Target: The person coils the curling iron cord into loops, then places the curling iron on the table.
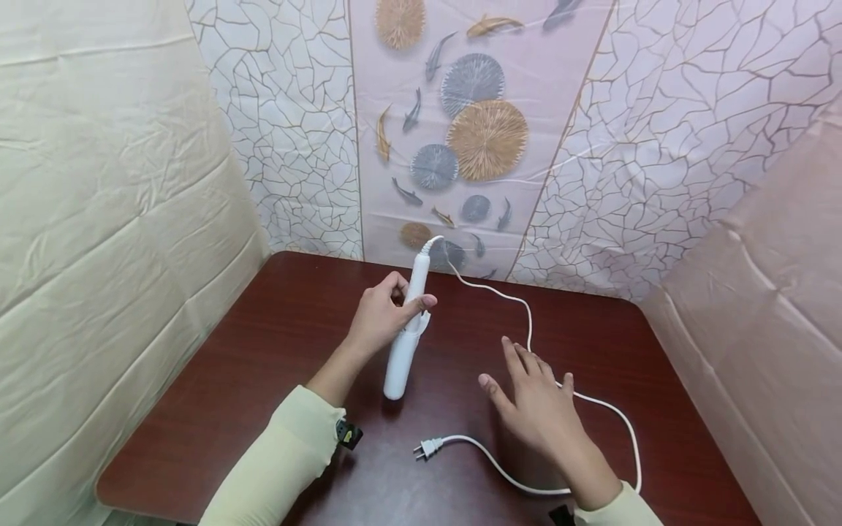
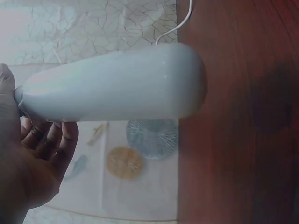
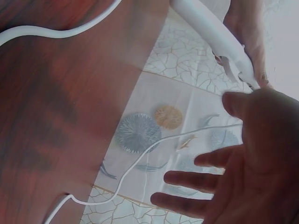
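My left hand [image 1: 376, 319] holds a white curling iron [image 1: 400, 359] by its slim upper part, thumb across the front. The iron is tilted above the table, its wide rounded end down and its cord end up. A small lever [image 1: 424, 321] sticks out at its right side. In the left wrist view, the smooth barrel [image 2: 117, 86] fills the middle. My right hand [image 1: 536, 405], fingers spread, hovers over the white cord [image 1: 625, 424] and holds nothing. The right wrist view shows its palm [image 3: 266, 158] apart from the iron.
A two-prong plug [image 1: 429, 447] lies near the front of the dark red-brown table [image 1: 296, 307]. The cord loops over the right half of the table. A patterned wall covering [image 1: 302, 146] stands behind, with pale cloth [image 1: 131, 219] hanging on either side.
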Motion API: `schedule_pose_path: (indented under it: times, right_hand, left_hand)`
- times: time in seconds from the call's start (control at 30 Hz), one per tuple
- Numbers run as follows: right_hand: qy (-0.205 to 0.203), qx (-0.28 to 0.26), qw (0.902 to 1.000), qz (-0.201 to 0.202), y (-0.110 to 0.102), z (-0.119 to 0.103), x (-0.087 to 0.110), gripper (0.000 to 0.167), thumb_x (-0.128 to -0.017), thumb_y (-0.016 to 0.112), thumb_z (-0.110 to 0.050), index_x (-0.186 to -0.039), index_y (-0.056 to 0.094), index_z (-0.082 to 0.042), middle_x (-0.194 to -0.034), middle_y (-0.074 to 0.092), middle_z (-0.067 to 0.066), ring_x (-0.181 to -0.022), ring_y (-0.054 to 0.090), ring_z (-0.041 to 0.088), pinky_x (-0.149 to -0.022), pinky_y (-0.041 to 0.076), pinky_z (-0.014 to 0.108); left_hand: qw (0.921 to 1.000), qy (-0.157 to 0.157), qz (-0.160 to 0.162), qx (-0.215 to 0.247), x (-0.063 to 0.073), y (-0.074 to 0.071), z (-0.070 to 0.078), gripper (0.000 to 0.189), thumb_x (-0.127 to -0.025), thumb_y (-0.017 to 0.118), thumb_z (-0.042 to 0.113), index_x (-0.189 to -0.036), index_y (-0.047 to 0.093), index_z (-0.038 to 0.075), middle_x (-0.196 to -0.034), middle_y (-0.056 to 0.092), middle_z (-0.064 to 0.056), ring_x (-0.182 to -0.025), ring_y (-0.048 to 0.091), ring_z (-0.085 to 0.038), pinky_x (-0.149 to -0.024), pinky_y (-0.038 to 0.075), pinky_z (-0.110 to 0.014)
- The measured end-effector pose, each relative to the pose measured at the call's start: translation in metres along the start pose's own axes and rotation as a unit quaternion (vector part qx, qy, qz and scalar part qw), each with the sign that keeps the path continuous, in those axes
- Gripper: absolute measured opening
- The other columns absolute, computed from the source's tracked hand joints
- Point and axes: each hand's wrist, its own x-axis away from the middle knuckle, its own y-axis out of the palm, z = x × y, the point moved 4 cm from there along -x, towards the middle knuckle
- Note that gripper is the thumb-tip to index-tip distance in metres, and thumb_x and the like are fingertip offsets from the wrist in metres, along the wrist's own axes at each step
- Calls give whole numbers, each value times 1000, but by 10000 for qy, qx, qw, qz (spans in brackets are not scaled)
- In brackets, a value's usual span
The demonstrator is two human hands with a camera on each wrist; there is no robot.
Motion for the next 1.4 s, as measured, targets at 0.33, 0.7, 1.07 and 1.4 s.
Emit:
schedule_pose_path:
  times: [0.33, 0.7, 1.07, 1.4]
  right_hand:
    - [-533, -1899, 9736, 1147, -21, -11, -14, 56, -114, 59, -40, -157, 59, -4, -115, 70, 11, -99, 70, 25, -91, 59, 48]
    - [46, -4708, 8799, 637, -25, -26, -35, 48, -117, 52, -40, -114, 75, 2, -74, 71, 11, -53, 59, 16, -50, 47, 25]
    - [784, -6235, 7683, 1214, 1, -30, -38, 54, -117, 53, -40, -106, 76, 7, -56, 62, -2, -44, 49, 7, -44, 37, 21]
    - [1016, -6666, 7115, 1976, 5, -23, -37, 49, -116, 54, -41, -92, 80, -7, -54, 63, -1, -41, 50, 5, -40, 36, 18]
  left_hand:
    - [9849, 1025, -35, -1392, 7, 8, 36, 60, -73, 94, 66, -92, 58, 22, -64, 60, 6, -61, 59, -15, -57, 45, -32]
    - [9185, 2584, -1036, -2810, 19, 20, 65, 70, -66, 88, 81, -93, 61, 22, -62, 56, 12, -53, 50, -9, -51, 39, -30]
    - [8848, 3207, -1171, -3172, 33, 30, 73, 73, -62, 84, 88, -89, 58, 26, -63, 59, 12, -54, 57, -14, -49, 42, -34]
    - [9195, 2288, -1730, -2687, 29, 9, 55, 86, -66, 84, 89, -121, 62, 27, -87, 70, 20, -65, 60, -4, -59, 48, -29]
